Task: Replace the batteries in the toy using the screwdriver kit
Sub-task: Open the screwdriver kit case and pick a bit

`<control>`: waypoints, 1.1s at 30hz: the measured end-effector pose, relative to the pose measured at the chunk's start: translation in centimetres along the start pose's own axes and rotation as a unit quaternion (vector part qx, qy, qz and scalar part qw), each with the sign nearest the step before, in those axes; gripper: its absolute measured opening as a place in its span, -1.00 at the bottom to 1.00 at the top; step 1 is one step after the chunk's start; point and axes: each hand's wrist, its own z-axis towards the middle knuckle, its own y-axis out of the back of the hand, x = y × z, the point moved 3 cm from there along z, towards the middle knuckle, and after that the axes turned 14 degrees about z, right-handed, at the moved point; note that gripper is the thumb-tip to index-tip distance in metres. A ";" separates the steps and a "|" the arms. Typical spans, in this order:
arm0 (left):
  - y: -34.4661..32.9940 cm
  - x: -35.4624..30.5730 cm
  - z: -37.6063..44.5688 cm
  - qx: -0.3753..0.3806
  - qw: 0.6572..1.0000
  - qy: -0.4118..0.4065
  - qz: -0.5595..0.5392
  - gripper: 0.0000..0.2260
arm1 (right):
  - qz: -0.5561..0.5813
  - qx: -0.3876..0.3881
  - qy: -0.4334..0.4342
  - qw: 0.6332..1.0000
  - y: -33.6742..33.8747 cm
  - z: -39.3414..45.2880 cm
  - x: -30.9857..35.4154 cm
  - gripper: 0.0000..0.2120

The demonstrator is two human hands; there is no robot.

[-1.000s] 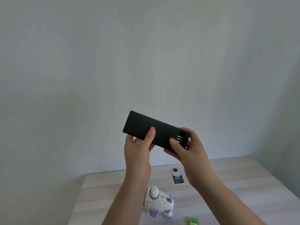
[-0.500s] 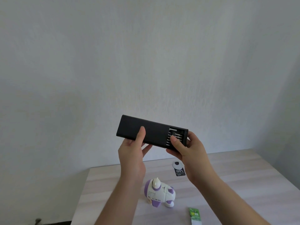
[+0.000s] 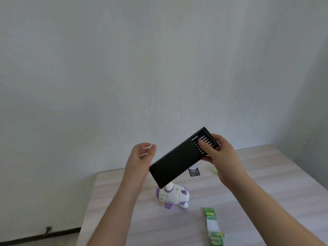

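- The black screwdriver kit [image 3: 179, 160] was held tilted in the air, its tray slid partly out, bits showing.
- The white-and-purple toy [image 3: 173, 197] stood below it.
- The green battery pack [image 3: 212, 226] lay nearby.

Right hand [image 3: 222, 153] holds the tilted black screwdriver kit [image 3: 179, 160] — left hand [image 3: 142, 157] loose beside it, above the toy [image 3: 173, 197].

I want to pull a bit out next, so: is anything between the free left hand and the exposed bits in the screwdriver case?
Partly. The right hand grips the case at its open end, thumb lying over the bits. The left hand is off the case.
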 end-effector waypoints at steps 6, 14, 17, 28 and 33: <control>-3.7 -1.8 -1.6 0.184 0.951 -0.083 0.233 -0.72 | 0.004 0.022 -0.021 1.000 -0.1 0.0 -1.7 -0.79; -6.5 -1.4 -1.9 0.211 0.948 -0.079 0.224 -0.72 | 0.050 0.055 -0.082 0.994 0.3 0.5 -3.8 -0.76; -7.7 -0.2 -1.7 0.247 0.953 -0.054 0.169 -0.69 | 0.063 0.070 -0.113 0.989 0.7 0.5 -5.2 -0.81; -9.6 3.6 -1.1 0.299 0.949 0.010 0.094 -0.74 | 0.057 0.047 -0.132 0.988 2.6 2.4 -7.8 -0.88; -9.8 5.2 -1.1 0.308 0.947 0.029 0.086 -0.73 | 0.050 0.040 -0.144 0.987 3.2 3.1 -9.4 -0.90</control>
